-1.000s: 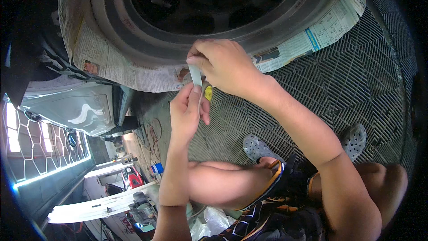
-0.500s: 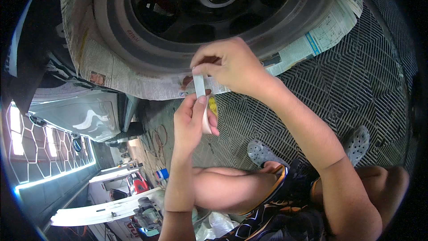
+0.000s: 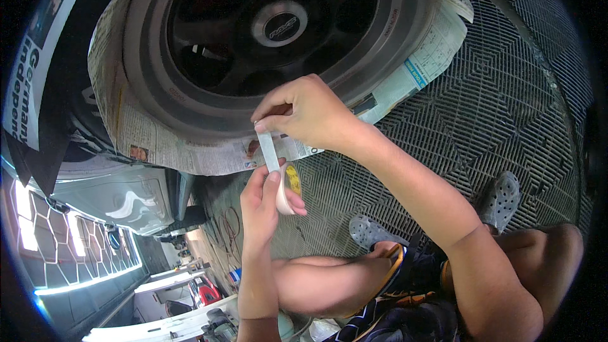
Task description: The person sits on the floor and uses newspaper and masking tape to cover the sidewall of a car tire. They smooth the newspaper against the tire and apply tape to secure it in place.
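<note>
A roll of pale masking tape (image 3: 286, 197) with a yellow inner core sits in my left hand (image 3: 261, 197), its fingers closed around it. Between thumb and fingertips my right hand (image 3: 310, 114) pinches the free end of the tape strip (image 3: 267, 151), which is stretched taut up from the roll. Just behind the hands is a dark wheel (image 3: 278, 25) with a grey rim. Newspaper (image 3: 183, 159) is tucked all round the wheel's outer edge, covering the tyre. The right fingertips are in front of the wheel's lower rim; whether they touch it I cannot tell.
Black grid floor mats (image 3: 430, 145) lie under the wheel. My feet in grey clogs (image 3: 373, 231) are near my hands. At left stand a silver car panel (image 3: 120, 199) and a dark flap with newspaper (image 3: 44, 57). A white curved panel (image 3: 164, 320) lies at lower left.
The view has shifted, so the wheel sits lower and further left. Both hands still hold the tape, and the stretch between them looks slightly longer.
</note>
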The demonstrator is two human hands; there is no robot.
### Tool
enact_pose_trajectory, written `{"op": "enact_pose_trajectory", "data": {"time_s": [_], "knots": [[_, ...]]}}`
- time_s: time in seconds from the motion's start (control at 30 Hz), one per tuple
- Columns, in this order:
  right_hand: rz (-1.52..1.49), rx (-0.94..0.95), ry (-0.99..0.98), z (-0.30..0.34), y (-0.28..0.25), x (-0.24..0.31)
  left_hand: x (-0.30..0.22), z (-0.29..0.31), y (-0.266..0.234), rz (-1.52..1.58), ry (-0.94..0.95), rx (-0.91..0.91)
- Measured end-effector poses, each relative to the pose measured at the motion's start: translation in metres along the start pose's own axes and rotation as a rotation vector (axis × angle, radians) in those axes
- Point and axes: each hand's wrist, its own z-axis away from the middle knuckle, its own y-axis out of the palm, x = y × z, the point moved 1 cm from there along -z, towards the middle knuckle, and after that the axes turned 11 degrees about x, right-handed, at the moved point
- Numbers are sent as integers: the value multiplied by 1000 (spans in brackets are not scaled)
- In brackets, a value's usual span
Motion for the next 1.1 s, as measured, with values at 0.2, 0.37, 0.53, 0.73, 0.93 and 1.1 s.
{"op": "enact_pose_trajectory", "data": {"time_s": [0.2, 0.37, 0.53, 0.73, 0.93, 1.1], "knots": [[80, 32, -25, 2, -2, 7, -7, 3, -1, -49, -57, 91], [-65, -61, -15, 1, -9, 8, -13, 2, 2, 4, 51, -9], [301, -181, -282, -25, -12, 39, -14, 10, -9, -23, 12, -138], [466, 497, -202, -29, -5, 71, 4, 12, -25, -227, -78, -115], [624, 771, 64, -3, 11, 13, -6, 14, -28, -263, -139, -45], [432, 768, -51, -7, -5, 12, -8, 19, -31, -253, -157, -31]]}}
